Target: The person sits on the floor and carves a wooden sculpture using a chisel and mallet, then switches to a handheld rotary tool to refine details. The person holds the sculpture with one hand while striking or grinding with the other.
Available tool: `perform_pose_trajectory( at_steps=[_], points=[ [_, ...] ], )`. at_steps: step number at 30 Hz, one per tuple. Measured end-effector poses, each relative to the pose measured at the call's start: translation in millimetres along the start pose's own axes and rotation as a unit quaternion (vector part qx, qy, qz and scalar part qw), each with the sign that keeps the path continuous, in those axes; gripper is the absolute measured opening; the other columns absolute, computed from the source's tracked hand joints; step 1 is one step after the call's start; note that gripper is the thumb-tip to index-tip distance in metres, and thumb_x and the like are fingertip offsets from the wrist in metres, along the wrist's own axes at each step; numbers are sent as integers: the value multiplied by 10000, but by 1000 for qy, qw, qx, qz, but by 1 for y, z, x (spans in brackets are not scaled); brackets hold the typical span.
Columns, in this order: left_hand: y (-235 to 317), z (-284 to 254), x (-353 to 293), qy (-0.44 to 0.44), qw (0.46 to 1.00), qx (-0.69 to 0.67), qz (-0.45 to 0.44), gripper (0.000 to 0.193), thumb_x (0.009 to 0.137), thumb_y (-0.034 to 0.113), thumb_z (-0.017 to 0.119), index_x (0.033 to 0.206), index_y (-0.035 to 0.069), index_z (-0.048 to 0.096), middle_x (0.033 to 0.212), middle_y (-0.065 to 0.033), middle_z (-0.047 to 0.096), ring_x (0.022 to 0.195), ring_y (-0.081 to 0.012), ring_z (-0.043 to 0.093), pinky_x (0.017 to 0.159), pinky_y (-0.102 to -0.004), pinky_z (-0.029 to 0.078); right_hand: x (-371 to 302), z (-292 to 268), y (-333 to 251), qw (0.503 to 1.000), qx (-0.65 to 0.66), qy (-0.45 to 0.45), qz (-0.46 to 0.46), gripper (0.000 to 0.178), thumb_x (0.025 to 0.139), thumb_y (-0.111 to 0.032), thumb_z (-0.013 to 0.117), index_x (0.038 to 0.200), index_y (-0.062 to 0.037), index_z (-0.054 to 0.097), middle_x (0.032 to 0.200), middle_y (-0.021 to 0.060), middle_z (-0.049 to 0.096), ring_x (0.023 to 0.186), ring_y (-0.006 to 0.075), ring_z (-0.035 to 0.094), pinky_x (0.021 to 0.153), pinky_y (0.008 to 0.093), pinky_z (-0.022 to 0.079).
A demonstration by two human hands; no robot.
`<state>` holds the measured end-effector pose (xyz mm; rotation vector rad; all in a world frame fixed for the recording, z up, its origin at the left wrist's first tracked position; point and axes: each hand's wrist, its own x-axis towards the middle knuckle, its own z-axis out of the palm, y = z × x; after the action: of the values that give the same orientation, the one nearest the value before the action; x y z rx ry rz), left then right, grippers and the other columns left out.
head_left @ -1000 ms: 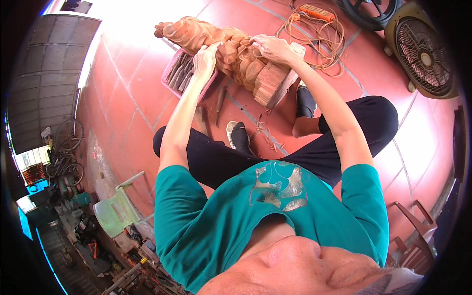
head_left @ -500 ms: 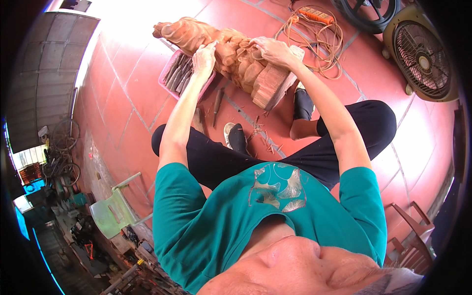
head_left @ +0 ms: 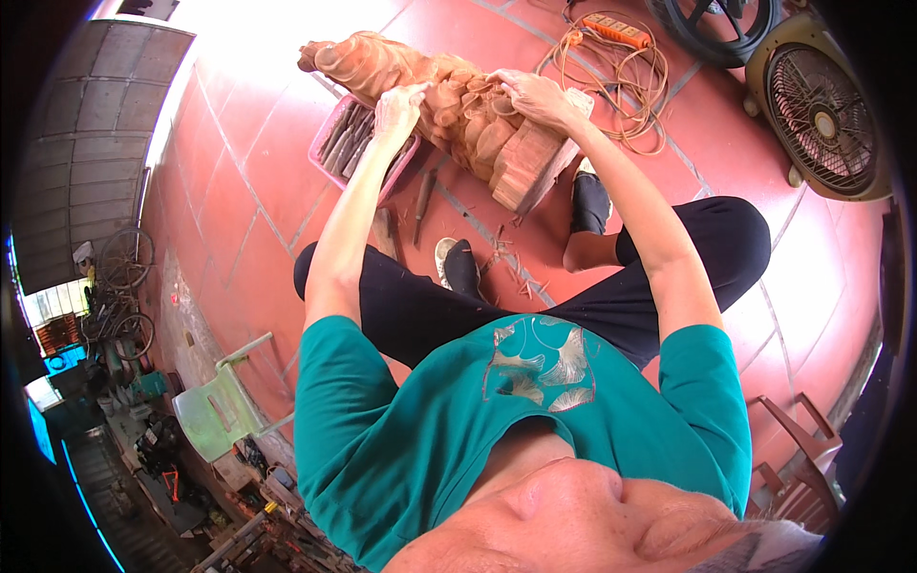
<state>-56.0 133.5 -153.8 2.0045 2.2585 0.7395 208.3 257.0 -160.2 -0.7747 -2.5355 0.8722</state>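
1. The wooden carving (head_left: 447, 116) is lying at 12 o'clock, its blocky base (head_left: 527, 168) pointing toward 4 o'clock
2. The left hand (head_left: 395, 115) is touching its near side, fingers bending; I cannot tell whether they are gripping
3. The right hand (head_left: 537, 98) is curving over the wood nearer the base, grip also unclear
4. I am judging it heavy, stiff, and chip-prone along the ridges (head_left: 468, 94); the base is likely offering the surest hold

The carving (head_left: 454, 107) is matt wood, deeply ridged and furrowed. The basket (head_left: 321, 153) looks like plastic, the floor (head_left: 239, 143) glossy tile, the shirt (head_left: 458, 382) and trousers (head_left: 712, 229) matt cloth.
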Motion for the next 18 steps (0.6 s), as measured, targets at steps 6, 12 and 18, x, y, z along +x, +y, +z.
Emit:
perform_pose_trajectory(
  at_steps=[6,12,18],
  points=[
    [-11,-3,-4,0,997,-72,28,230,943,157,615,1123,149,758,975,-156,732,920,-355,693,835,-430,540,8,6,11,999,45,24,-7,296,1013,-187,452,1255,-115,605,1192,132,692,1125,331,640,945,447,505],
    [-30,-18,-10,-56,995,62,-61,236,938,186,612,1117,199,765,1050,-146,731,985,-339,696,875,-441,539,6,-59,17,896,423,93,96,342,1025,-118,454,1337,-129,595,1275,76,690,1208,257,635,992,441,508],
    [-50,-22,-7,-32,983,-94,-152,268,892,167,697,1154,160,753,1014,-133,751,900,-255,718,830,-373,541,-14,-103,75,786,546,238,167,342,969,-187,621,1300,-107,587,1216,54,669,1093,177,638,921,361,526]
  ],
)
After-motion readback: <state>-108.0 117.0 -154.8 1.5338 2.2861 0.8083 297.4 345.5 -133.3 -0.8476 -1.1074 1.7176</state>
